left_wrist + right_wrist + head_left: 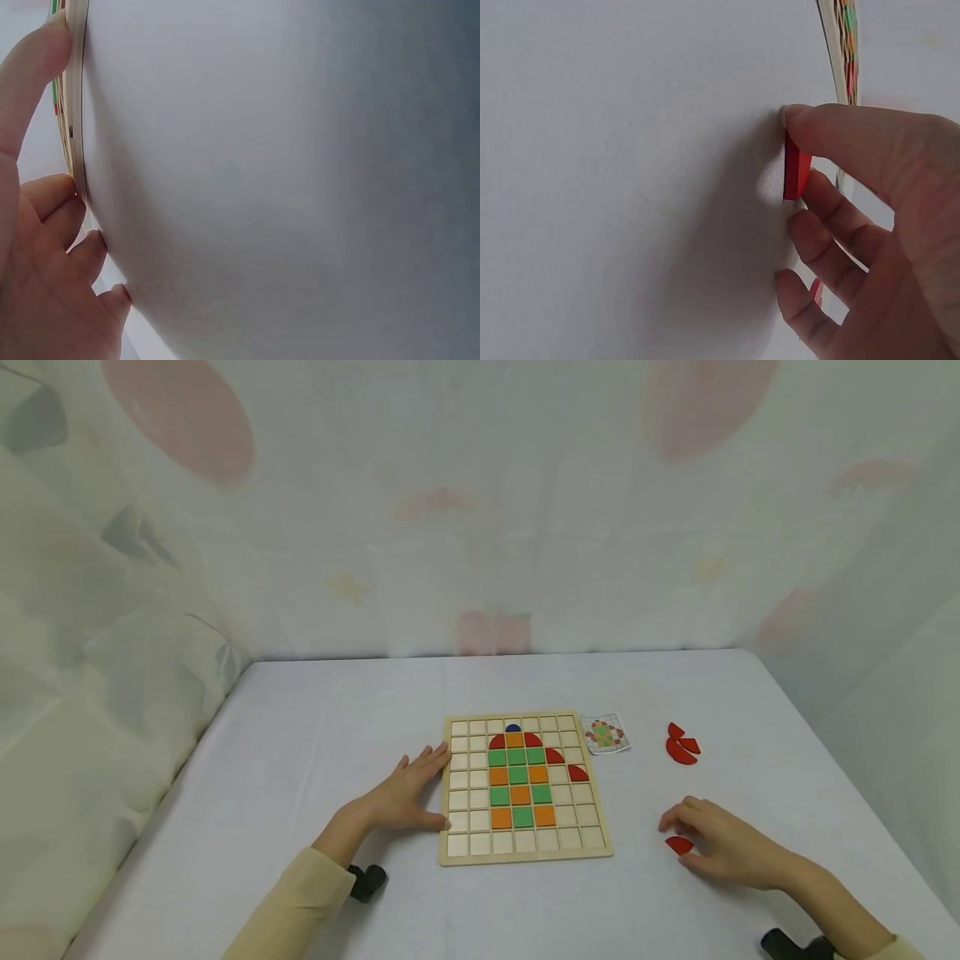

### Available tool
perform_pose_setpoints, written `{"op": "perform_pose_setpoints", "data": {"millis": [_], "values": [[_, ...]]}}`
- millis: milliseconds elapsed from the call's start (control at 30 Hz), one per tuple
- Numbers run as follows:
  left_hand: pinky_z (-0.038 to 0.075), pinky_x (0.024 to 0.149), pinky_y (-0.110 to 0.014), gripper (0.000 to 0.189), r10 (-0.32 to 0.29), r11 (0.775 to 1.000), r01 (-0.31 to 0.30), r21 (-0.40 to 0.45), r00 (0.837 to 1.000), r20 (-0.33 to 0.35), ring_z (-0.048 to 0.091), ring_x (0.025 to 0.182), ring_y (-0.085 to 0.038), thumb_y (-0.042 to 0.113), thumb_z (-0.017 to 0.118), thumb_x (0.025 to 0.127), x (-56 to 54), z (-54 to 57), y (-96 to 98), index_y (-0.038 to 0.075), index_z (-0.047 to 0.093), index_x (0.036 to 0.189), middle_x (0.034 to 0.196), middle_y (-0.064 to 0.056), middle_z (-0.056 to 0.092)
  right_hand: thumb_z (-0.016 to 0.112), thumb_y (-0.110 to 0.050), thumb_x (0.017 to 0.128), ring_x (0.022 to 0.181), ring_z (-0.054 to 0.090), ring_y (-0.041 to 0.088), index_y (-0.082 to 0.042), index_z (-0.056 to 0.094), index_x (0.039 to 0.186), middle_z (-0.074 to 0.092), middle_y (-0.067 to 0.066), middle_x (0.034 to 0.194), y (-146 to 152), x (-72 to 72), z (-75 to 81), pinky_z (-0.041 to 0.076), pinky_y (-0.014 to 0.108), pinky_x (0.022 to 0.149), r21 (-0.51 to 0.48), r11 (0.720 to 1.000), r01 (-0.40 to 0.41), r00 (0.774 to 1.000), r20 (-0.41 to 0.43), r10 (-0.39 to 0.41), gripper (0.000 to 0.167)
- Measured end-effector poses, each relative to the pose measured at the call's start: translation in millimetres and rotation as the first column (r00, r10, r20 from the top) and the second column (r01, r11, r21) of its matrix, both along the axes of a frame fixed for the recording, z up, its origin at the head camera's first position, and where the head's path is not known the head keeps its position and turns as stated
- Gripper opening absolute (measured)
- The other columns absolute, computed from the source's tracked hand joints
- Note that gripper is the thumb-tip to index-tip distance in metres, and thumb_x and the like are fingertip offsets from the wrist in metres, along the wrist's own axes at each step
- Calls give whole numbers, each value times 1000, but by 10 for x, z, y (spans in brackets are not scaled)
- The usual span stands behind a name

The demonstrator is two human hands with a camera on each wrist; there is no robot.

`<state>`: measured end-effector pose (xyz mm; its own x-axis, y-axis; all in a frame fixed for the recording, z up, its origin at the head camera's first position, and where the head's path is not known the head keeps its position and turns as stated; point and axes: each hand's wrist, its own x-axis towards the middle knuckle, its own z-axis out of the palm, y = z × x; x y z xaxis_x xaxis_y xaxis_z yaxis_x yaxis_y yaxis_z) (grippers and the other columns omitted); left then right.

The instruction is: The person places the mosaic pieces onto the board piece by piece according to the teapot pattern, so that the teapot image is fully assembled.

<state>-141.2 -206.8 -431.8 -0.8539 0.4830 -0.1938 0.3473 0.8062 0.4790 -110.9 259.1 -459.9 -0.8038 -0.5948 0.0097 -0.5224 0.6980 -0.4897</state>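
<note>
My left hand [401,797] rests against the left edge of a wooden grid board [525,861], thumb and fingers spread along its frame. Orange and green square tiles fill the middle of the board, with red quarter-circle tiles at the top and right side and a blue half-round tile [513,727] above. To the right of the board, my right hand [727,847] holds a red quarter-circle tile [679,845] between thumb and forefinger, low over the table. In the right wrist view the thumb covers one end of that tile [795,169].
A small pattern card [606,733] lies at the board's upper right corner. Several loose red tiles [681,752] are grouped farther right, beyond my right hand. The white-covered table [300,735] meets a patterned curtain at the back and sides.
</note>
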Motion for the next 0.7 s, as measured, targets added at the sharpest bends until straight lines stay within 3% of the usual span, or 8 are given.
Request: {"op": "perform_pose_setpoints", "data": {"millis": [167, 700], "values": [[6, 111, -57, 101, 1, 1000, -1, -2, 1000, -6, 11, 141, -32, 38, 78, 71, 5, 4, 4, 5, 21, 147, 155, -7, 13, 75, -17, 73, 76, 43, 0, -28, 58, 96, 46, -18, 81, -11, -66, -11, 46, 18, 64, 11, 1000, -1, 1000, -3, 1, 31], [4, 111, -56, 101, 14, 1000, -14, -12, 1000, 12, 9, 142, -29, 38, 78, 71, -11, 7, 14, 6, 20, 147, 155, -6, 12, 77, -24, 72, 59, 39, 1, -21, 54, 84, 43, -13, 67, -212, -297, -65, 37, 17, 53, 35, 992, 120, 986, -122, -114, 26]]}}
